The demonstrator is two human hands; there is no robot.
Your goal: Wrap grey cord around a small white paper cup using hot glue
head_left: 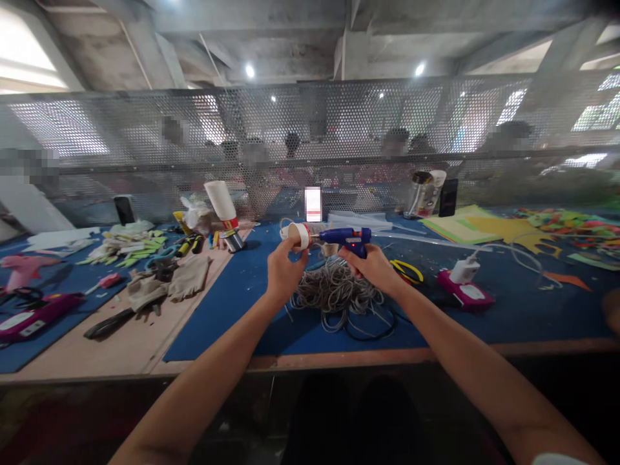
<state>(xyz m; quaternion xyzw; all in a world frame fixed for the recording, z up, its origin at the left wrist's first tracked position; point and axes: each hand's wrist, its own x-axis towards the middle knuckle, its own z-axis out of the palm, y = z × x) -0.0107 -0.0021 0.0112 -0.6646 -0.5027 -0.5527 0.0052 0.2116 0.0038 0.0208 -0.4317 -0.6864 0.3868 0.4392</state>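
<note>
My left hand [285, 266] grips a small white paper cup [298, 236], its fingers wrapped round the side. My right hand [369, 263] is closed on the handle of a blue glue gun [345, 237], whose nozzle points left and meets or nearly meets the cup's edge. A clear glue stick [426, 242] runs out of the gun's back to the right. Below both hands lies a tangled heap of grey cord [339, 290] on the blue mat [217, 310]. Something pale and round behind the gun is partly hidden.
Stacked cups [221, 201], gloves [190, 279] and pliers [196, 244] lie left. A lit phone [313, 204] stands ahead before a perforated metal screen [339, 123]. To the right are yellow-handled scissors [407, 271], a magenta power strip [465, 290] and coloured sheets [465, 226]. People sit beyond the screen.
</note>
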